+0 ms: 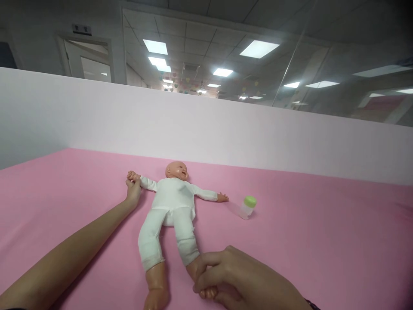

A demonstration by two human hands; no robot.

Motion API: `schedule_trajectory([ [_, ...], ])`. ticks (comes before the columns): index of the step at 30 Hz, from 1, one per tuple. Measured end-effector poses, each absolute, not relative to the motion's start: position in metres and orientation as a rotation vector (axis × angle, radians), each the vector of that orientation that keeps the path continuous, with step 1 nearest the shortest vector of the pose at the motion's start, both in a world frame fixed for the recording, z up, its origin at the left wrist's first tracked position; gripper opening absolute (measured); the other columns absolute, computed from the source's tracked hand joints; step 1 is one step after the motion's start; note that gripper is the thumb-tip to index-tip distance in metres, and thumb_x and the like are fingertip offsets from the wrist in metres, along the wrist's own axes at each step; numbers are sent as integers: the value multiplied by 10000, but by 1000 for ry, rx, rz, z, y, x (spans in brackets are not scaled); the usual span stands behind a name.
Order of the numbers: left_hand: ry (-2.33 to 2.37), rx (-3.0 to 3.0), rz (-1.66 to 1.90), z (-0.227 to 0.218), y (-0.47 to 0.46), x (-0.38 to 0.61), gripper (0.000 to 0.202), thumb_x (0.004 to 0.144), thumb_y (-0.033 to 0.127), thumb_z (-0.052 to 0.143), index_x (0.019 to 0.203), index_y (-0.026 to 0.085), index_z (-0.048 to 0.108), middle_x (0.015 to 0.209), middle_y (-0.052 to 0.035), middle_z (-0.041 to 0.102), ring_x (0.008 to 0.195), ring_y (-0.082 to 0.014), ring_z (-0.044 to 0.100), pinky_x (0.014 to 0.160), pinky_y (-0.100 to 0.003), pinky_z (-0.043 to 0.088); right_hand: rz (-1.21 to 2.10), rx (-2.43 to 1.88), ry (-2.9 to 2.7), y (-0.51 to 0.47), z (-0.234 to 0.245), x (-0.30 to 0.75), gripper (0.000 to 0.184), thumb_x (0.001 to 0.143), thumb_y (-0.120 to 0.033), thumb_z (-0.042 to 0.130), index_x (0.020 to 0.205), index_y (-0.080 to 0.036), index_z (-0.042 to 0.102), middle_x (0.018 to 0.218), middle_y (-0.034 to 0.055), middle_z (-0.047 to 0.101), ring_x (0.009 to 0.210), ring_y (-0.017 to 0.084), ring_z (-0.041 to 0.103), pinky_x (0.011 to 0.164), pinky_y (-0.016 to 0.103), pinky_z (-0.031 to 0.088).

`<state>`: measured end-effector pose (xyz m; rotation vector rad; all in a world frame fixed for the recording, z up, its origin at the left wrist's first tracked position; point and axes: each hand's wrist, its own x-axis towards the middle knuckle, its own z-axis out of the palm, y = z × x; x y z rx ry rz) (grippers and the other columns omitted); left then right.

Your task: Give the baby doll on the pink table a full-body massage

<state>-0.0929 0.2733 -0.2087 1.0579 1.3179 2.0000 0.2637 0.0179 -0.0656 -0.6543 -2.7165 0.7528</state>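
Observation:
A baby doll in a white suit lies on its back on the pink sheet, head toward the far wall, arms spread. My left hand reaches out and grips the doll's hand on the left side. At the near edge, my right hand is closed around the foot of the doll's right-side leg. The other leg lies bare at the ankle beside it.
A small clear bottle with a green cap lies on the sheet just right of the doll's outstretched arm. A white partition wall borders the far side, with glass and ceiling lights above it.

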Motion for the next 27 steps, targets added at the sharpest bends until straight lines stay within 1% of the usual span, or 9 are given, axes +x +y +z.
schedule_trajectory([
  [3, 1283, 1231, 2024, -199, 256, -82, 354, 921, 468, 617, 1114, 266, 398, 1195, -69, 542, 1118, -196, 588, 949, -349, 525, 741, -643, -2609, 18, -63, 261, 293, 924, -66, 526, 1075, -239, 708, 1115, -3, 720, 955, 115, 706, 846, 198, 537],
  [6, 1159, 1569, 1926, -189, 235, -66, 361, 912, 437, 665, 1191, 252, 530, 1280, -86, 596, 1198, -233, 586, 1074, -417, 472, 553, -689, -2450, 22, -71, 256, 305, 980, -94, 512, 1167, -254, 693, 1193, 29, 729, 1054, 145, 711, 900, 209, 558],
  [8, 1050, 2009, 1733, -185, 224, -59, 321, 935, 369, 654, 1226, 245, 605, 1264, -104, 647, 1206, -262, 596, 1094, -468, 459, 441, -662, -2355, 29, -82, 252, 336, 990, -92, 488, 1226, -248, 669, 1248, 59, 717, 1095, 162, 710, 913, 216, 575],
  [10, 949, 2414, 1565, -183, 218, -57, 302, 976, 300, 594, 1272, 261, 633, 1282, -111, 663, 1234, -271, 592, 1097, -494, 453, 380, -589, -2304, 39, -96, 249, 436, 978, -46, 434, 1327, -238, 610, 1299, 79, 693, 1148, 158, 696, 938, 215, 580],
  [13, 891, 2649, 1517, -183, 217, -56, 337, 1002, 237, 547, 1325, 296, 622, 1324, -90, 661, 1258, -254, 587, 1101, -479, 446, 271, -525, -2258, 53, -116, 246, 544, 949, 7, 385, 1413, -232, 538, 1322, 86, 676, 1207, 153, 673, 993, 239, 575],
  [17, 871, 2667, 1508, -183, 218, -56, 354, 1010, 239, 543, 1349, 312, 613, 1328, -75, 667, 1254, -245, 590, 1101, -464, 440, 98, -580, -2203, 61, -135, 245, 588, 930, 38, 374, 1425, -239, 528, 1329, 82, 673, 1226, 152, 665, 1021, 251, 570],
  [21, 939, 2565, 1496, -182, 215, -52, 309, 1011, 304, 547, 1305, 297, 641, 1322, -86, 662, 1263, -264, 578, 1106, -487, 434, 104, -606, -2180, 62, -142, 247, 569, 934, 36, 385, 1426, -225, 501, 1326, 86, 665, 1265, 149, 636, 1079, 256, 531],
  [24, 1086, 2237, 1592, -185, 215, -47, 308, 996, 382, 577, 1276, 264, 625, 1280, -99, 660, 1229, -273, 583, 1088, -490, 447, 70, -575, -2223, 56, -134, 254, 535, 917, 24, 418, 1392, -202, 516, 1299, 94, 671, 1241, 161, 646, 1042, 245, 548],
  [27, 1154, 1777, 1769, -192, 225, -49, 367, 972, 449, 605, 1277, 253, 552, 1291, -95, 623, 1187, -248, 591, 1064, -448, 469, 2, -570, -2281, 45, -116, 262, 475, 907, -13, 471, 1341, -196, 531, 1219, 87, 698, 1134, 170, 686, 956, 236, 570],
])
